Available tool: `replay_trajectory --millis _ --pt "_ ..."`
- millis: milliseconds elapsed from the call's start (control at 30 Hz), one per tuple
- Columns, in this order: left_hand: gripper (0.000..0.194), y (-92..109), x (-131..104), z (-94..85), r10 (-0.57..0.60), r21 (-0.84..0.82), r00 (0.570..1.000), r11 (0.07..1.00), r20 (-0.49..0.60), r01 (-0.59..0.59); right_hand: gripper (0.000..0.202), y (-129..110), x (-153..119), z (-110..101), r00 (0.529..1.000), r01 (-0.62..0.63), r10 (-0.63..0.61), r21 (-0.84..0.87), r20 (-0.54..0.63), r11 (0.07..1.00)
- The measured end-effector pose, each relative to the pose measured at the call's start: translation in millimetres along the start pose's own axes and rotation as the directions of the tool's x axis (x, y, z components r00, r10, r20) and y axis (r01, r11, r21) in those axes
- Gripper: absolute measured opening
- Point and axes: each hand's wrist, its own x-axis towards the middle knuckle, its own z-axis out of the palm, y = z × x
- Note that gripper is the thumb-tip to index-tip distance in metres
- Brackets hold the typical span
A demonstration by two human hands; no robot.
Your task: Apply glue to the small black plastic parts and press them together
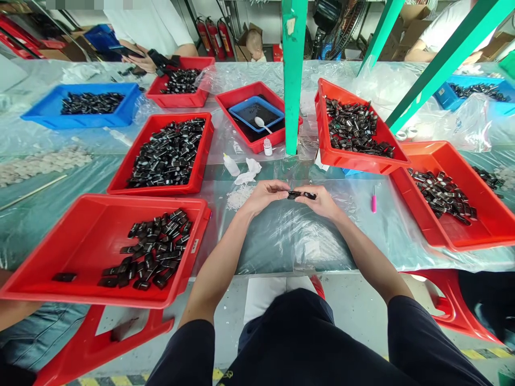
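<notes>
My left hand and my right hand meet over the middle of the plastic-covered table. Between their fingertips is a small glossy black part, and both hands pinch it. A second dark end shows at the right fingers; whether it belongs to the same part I cannot tell. Left of my left hand lies a pile of small white pieces. Behind it are a white squeeze bottle and a crumpled white tissue. A pink-handled pointed tool lies to the right of my right hand.
Red trays of black parts stand at left and right. A red tray at the back holds a blue tray with a white spoon. A green post rises ahead. Another person works across the table.
</notes>
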Motion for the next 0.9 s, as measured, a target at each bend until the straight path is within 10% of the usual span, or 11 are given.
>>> replay_trajectory --millis 200,333,467,667,767,900 --pt "0.045 -9.1 3.1 6.1 0.032 -0.038 0.998 0.999 -0.059 -0.034 0.045 1.1 1.5 0.8 0.998 -0.019 0.021 0.028 -0.059 0.999" --pt "0.036 -16.6 5.6 2.5 0.141 0.219 0.972 0.971 -0.189 -0.099 0.046 9.4 5.3 -0.7 0.978 -0.043 0.046 0.019 -0.205 0.999" --pt "0.022 -23.4 4.5 -2.3 0.257 0.697 0.963 0.705 -0.079 -0.131 0.046 16.4 7.8 -3.3 0.942 -0.083 0.082 0.010 -0.326 0.996" --pt "0.024 -26.2 3.7 -1.0 0.159 0.886 0.978 0.423 0.135 -0.191 0.044 18.1 7.9 -5.4 0.936 -0.077 0.069 -0.011 -0.347 0.997" --pt "0.020 -23.9 4.0 0.4 0.154 0.876 0.983 0.457 0.097 -0.158 0.044 19.1 8.4 -5.8 0.933 -0.071 0.069 0.006 -0.353 0.997" --pt "0.013 -18.9 2.7 6.2 0.268 0.636 0.962 0.752 -0.051 -0.176 0.039 19.1 8.6 -2.9 0.941 -0.067 0.077 0.041 -0.328 0.997"
